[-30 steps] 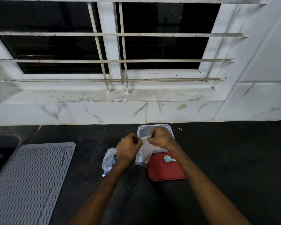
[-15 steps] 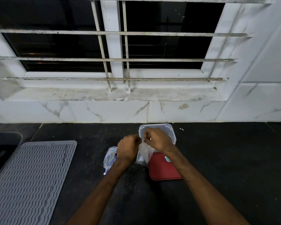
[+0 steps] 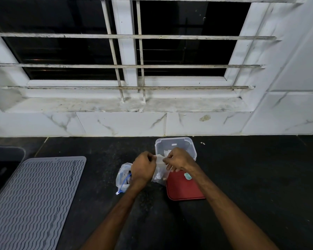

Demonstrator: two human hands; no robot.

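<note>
Above a dark countertop (image 3: 242,177), a person's left hand (image 3: 143,167) and right hand (image 3: 177,159) pinch the top of a small clear plastic bag (image 3: 159,173), fingers curled tight, just before a red lid (image 3: 181,188) and an open clear container (image 3: 175,144).

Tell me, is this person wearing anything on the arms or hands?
Nothing visible. The left hand and right hand are bare, without gloves. The left forearm and right forearm are uncovered to the picture's edge, no sleeves showing; neither wrist carries a watch or bracelet.
</note>
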